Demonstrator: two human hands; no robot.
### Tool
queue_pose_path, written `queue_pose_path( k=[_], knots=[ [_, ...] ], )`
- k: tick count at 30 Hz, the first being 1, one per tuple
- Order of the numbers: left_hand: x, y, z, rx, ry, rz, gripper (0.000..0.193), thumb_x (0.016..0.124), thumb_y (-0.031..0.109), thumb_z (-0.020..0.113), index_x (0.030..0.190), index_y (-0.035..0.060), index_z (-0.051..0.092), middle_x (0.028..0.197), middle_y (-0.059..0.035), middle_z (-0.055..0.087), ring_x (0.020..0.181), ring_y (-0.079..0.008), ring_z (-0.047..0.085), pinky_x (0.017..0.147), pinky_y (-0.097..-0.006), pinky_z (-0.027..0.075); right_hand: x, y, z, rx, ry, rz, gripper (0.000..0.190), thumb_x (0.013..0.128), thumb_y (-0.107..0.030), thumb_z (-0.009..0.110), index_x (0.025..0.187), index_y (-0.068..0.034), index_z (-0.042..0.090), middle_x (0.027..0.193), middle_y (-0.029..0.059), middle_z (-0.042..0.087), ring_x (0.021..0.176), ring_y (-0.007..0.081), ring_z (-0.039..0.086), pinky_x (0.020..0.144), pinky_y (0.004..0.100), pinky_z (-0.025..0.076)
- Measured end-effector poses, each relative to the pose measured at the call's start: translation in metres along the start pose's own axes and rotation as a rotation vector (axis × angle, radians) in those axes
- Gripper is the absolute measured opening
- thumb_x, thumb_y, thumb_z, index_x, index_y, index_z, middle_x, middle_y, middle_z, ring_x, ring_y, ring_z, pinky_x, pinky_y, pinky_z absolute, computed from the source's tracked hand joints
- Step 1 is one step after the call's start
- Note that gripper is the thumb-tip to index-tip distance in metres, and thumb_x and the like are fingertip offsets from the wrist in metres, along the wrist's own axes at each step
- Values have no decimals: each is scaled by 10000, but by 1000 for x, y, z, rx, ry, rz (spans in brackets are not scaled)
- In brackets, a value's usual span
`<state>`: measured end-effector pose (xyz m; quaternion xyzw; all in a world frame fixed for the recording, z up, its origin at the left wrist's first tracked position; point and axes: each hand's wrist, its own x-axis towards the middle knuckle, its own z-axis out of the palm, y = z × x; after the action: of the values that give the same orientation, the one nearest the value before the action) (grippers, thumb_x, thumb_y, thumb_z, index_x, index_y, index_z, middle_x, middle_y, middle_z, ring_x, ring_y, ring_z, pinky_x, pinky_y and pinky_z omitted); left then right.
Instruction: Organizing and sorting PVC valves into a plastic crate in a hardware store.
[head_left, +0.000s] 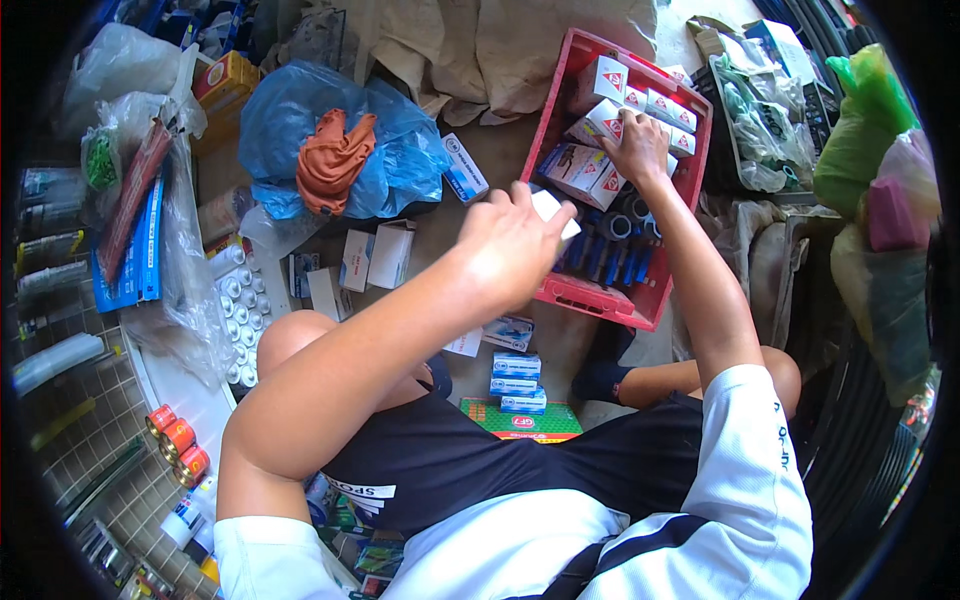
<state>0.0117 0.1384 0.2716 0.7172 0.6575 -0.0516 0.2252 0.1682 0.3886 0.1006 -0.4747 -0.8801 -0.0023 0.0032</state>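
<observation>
A small white box (553, 212) is held between the thumb and fingers of my left hand (506, 236), over the near-left rim of a red plastic crate (541, 150). My right hand (643, 146) reaches into the crate, its thumb and fingertips around the end of a white carton with a red triangle mark (596, 124). More cartons of that kind surround it, among them a larger carton (602, 79) at the far end. A printed carton (577, 169) lies below my right hand. Blue-handled parts with grey rings (611, 240) fill the crate's near end.
Blue-and-white boxes (516, 366) are stacked on a green carton (525, 429) between my legs. Opened white boxes (391, 255) stand left. Beyond are a blue plastic bag (285, 112) and an orange cloth (335, 161). White tubes (241, 315) and red cans (178, 439) line my left side; a black crate (724, 120) stands right.
</observation>
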Motion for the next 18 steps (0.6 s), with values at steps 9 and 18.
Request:
queue_pose_path(
  k=[9, 18],
  knots=[
    [37, -22, 5, -208, 231, -258, 551, 961, 251, 622, 1453, 162, 391, 1155, -341, 525, 1019, -533, 610, 869, -558, 527, -49, 6, 7, 485, 323, 203, 507, 849, -328, 752, 1265, -68, 626, 1273, 209, 599, 1218, 406, 549, 1019, 503, 458],
    [135, 5, 59, -287, 451, -381, 628, 929, 266, 669, 1462, 175, 351, 1172, -359, 517, 1035, -548, 610, 898, -569, 509, -96, -30, 16, 811, -22, 610, 921, 784, -406, 794, 1477, -89, 277, 1143, 315, 662, 1034, 491, 671, 900, 555, 546]
  ],
)
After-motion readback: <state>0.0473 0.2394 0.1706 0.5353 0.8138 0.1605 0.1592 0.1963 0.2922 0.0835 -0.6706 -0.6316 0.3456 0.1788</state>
